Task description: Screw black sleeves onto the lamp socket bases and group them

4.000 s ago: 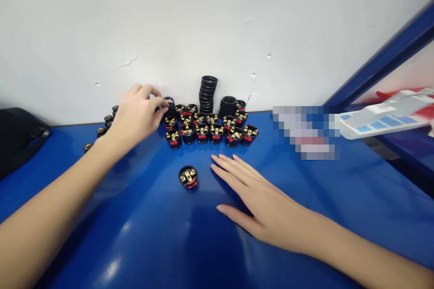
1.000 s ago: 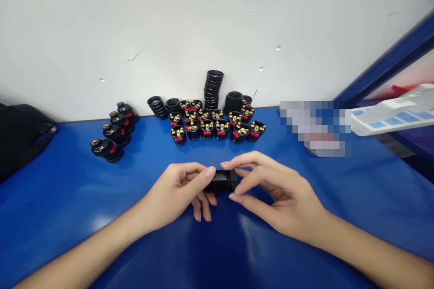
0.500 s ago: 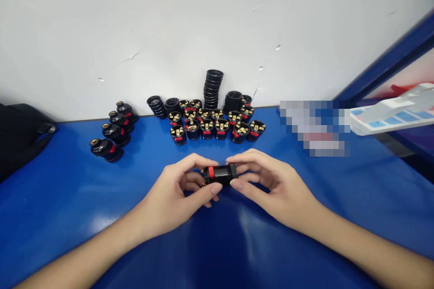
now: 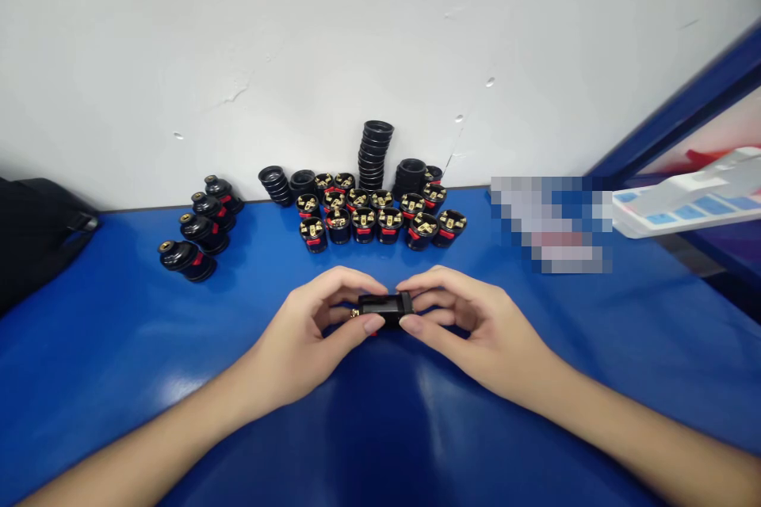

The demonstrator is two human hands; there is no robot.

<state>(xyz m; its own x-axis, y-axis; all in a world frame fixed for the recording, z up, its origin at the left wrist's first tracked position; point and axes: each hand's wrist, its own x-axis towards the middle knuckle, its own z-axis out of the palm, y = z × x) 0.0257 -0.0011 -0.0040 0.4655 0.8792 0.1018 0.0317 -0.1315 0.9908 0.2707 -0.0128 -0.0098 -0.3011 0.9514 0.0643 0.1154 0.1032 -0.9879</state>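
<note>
Between my two hands a black lamp socket body [image 4: 386, 307] lies sideways, with brass terminals at its left end and a ring at its right end. My left hand [image 4: 321, 333] pinches the terminal end between thumb and fingers. My right hand [image 4: 469, 317] grips the ringed end the same way. A bit of red shows under my left thumb; the rest of that red part is hidden. Beyond my hands stand several upright black socket bodies [image 4: 389, 223] with red switches and brass terminals facing up.
Capped black lamp sockets [image 4: 188, 260] lie in a row at left. Stacked black rings [image 4: 374, 154] stand by the wall, with shorter stacks beside them. A black bag [image 4: 41, 238] is at far left. Right of the blue table [image 4: 178, 348] are a blurred patch and a white rack [image 4: 683, 206].
The socket body has been turned about its long axis: the red switch has gone from the top to the underside near my left thumb. Both hands stay on it.
</note>
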